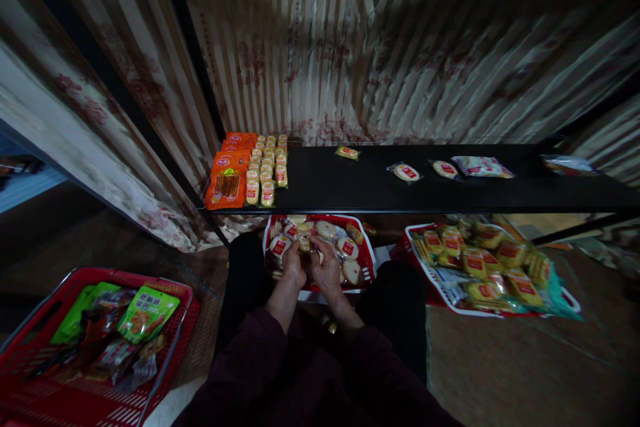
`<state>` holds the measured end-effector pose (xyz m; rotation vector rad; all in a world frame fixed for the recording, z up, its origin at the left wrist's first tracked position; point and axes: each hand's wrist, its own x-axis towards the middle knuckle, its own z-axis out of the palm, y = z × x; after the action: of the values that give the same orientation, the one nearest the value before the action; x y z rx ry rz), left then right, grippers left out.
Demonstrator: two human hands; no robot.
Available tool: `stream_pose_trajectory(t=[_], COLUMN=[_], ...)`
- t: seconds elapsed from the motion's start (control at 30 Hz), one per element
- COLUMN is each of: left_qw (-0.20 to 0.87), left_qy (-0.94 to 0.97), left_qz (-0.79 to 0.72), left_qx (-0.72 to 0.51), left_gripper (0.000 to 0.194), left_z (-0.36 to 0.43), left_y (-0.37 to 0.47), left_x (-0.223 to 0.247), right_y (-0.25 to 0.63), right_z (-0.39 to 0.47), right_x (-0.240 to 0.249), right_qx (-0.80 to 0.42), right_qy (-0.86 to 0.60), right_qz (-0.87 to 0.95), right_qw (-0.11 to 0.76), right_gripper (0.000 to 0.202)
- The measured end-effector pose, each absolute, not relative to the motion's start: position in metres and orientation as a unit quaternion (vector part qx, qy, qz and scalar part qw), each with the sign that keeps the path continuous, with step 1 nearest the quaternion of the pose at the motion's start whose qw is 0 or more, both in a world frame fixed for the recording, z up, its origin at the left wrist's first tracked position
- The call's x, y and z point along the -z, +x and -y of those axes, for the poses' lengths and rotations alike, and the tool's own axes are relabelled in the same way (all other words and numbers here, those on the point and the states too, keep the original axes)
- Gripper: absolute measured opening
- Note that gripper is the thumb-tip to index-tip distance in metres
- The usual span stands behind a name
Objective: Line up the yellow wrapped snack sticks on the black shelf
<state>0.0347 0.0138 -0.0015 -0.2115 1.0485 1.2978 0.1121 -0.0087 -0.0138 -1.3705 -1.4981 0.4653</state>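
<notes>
Both of my hands are close together over a red basket [370, 260] of wrapped round snacks, just below the front edge of the black shelf [330, 180]. My left hand [294, 267] has its fingers bent around a small wrapped yellow snack [304, 240]. From the other side my right hand [326, 270] pinches the same snack, its fingertips near those of my left hand. Rows of small yellow packs [267, 170] stand at the shelf's left end, beside orange packets [227, 177].
On the shelf lie a small yellow pack [347, 153], round wrapped snacks [406, 173] and a patterned packet [483, 167]. A red basket [175, 293] with green packets [149, 313] is at lower left. Another basket [440, 290] of yellow packs sits right. A striped curtain [350, 47] hangs behind.
</notes>
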Motion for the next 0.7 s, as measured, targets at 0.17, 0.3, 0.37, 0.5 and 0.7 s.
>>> stream_pose_trajectory(t=[0.17,0.3,0.37,0.5,0.7], left_qw=[0.671,0.679,0.684,0.693,0.7], left_qy=[-0.105,-0.115,-0.119,-0.127,-0.132], left_qz=[-0.461,-0.453,-0.448,-0.44,-0.432], left_qx=[-0.571,-0.566,-0.564,-0.557,-0.553], left_gripper=[0.006,0.01,0.011,0.013,0.014], left_z=[-0.0131,-0.0131,-0.0132,-0.0136,-0.0139], left_y=[0.0338,0.0332,0.0328,0.032,0.0314], left_x=[-0.0007,-0.0033,-0.0043,-0.0056,-0.0059], right_y=[0.1119,0.1112,0.1109,0.1107,0.1104], right_z=[0.0088,0.0091,0.0095,0.0104,0.0111], right_x=[0.013,0.0109,0.0095,0.0067,0.0053], right_qx=[-0.174,-0.165,-0.161,-0.156,-0.143], right_qy=[-0.568,-0.56,-0.557,-0.556,-0.554], right_qz=[0.631,0.64,0.642,0.65,0.661], right_qw=[0.499,0.5,0.502,0.495,0.485], right_gripper=[0.041,0.041,0.04,0.04,0.038])
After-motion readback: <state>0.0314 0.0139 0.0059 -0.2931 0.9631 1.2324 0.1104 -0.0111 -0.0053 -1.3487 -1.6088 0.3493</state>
